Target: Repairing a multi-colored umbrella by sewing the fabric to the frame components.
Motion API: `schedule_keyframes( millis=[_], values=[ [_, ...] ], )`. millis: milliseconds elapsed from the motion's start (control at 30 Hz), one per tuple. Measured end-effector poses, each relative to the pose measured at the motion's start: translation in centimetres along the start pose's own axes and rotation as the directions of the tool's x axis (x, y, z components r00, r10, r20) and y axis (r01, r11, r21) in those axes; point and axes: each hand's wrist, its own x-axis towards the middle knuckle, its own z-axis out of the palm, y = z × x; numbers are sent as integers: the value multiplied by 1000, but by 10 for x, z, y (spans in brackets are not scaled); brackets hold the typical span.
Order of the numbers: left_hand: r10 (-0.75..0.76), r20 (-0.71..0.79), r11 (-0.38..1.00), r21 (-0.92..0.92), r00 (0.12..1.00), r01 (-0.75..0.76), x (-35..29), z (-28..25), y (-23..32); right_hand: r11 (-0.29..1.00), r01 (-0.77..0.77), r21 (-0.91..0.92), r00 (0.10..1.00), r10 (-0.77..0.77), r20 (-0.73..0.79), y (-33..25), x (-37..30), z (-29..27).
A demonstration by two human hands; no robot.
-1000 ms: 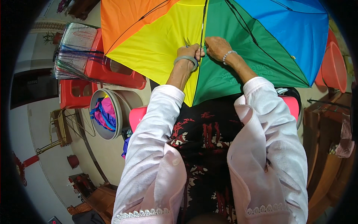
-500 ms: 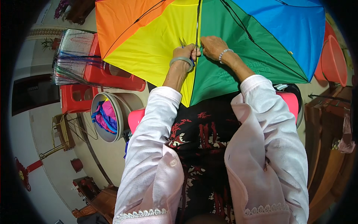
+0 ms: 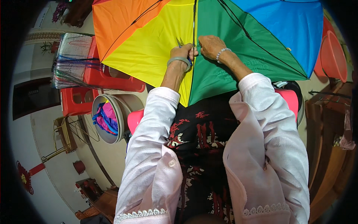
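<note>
A rainbow umbrella canopy [image 3: 145, 50] lies open over my lap, its orange, yellow, green and blue panels and dark ribs facing me. At the seam between yellow and green runs a black rib [image 3: 194, 28]. My left hand [image 3: 181, 54] is closed around small scissors [image 3: 180, 42]; their blades point away from me and a bit of blue handle shows by the palm. Just right of the rib, my right hand [image 3: 211, 46] is closed over the green panel, its fingertips pinched. Whatever lies in that pinch is too small to make out.
Red plastic stools [image 3: 123, 79] stand at left, bearing a silvery bundle [image 3: 72, 56] of thin ribs. Below them is a pale bucket [image 3: 106, 139] with pink and blue cloth [image 3: 106, 118]. A red basin [image 3: 335, 56] and wooden furniture [image 3: 322, 149] are at right.
My right hand has drawn slightly away from the rib, leaving a small gap between my hands. The canopy and left hand have shifted slightly left in view; the scissors stay in the left hand.
</note>
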Motion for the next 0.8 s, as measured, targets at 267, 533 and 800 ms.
schedule_keyframes(
  millis=[267, 533, 800],
  values=[
    [-24, 54, 997, 71, 998, 20, -2, -1, 3, 999, 30, 11, 999, -29, -25, 2, -1, 2],
    [-33, -1, 997, 65, 999, 33, -6, 3, 5, 998, 62, 28, 996, -60, -61, 3, -2, 3],
    [-31, 7, 997, 66, 1000, 30, -8, 4, 7, 998, 57, 18, 998, -57, -19, -1, 0, 1]
  ],
)
